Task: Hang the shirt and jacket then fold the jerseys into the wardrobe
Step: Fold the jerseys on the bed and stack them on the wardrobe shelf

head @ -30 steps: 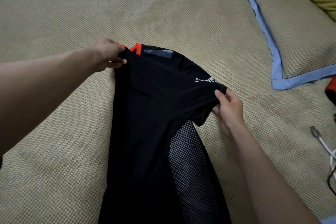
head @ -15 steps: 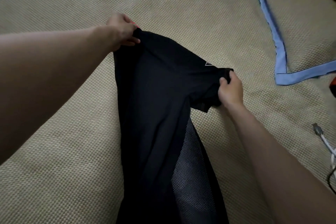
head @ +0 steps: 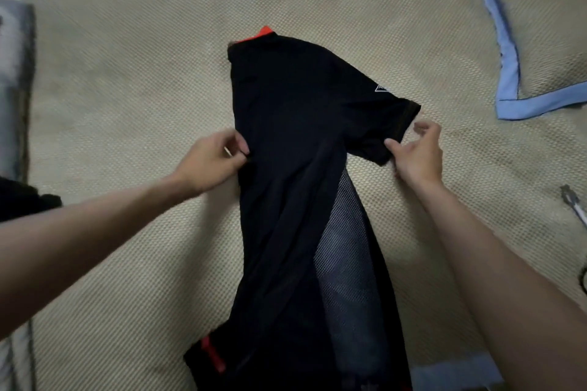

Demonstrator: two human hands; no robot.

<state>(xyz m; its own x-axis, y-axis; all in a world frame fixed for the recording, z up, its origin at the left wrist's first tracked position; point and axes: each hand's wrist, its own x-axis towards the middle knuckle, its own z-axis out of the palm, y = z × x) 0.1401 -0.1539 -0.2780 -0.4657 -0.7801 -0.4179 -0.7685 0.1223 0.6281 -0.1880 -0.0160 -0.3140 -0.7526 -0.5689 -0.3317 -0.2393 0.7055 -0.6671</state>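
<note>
While jersey (head: 295, 124) lies between, left hand (head: 209, 165) pinches edge, right hand (head: 419, 152) pinches sleeve.

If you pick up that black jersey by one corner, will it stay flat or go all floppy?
Probably floppy: the black jersey already lies in soft folds on the woven mat. It looks light, since its side is see-through mesh. It likely won't slip much; the left hand and right hand grip it with fingertips only.

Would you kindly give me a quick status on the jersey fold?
Left hand pinching black jersey edge. Right hand on sleeve. Jersey flat on mat, unfolded. Nothing blocking.
</note>
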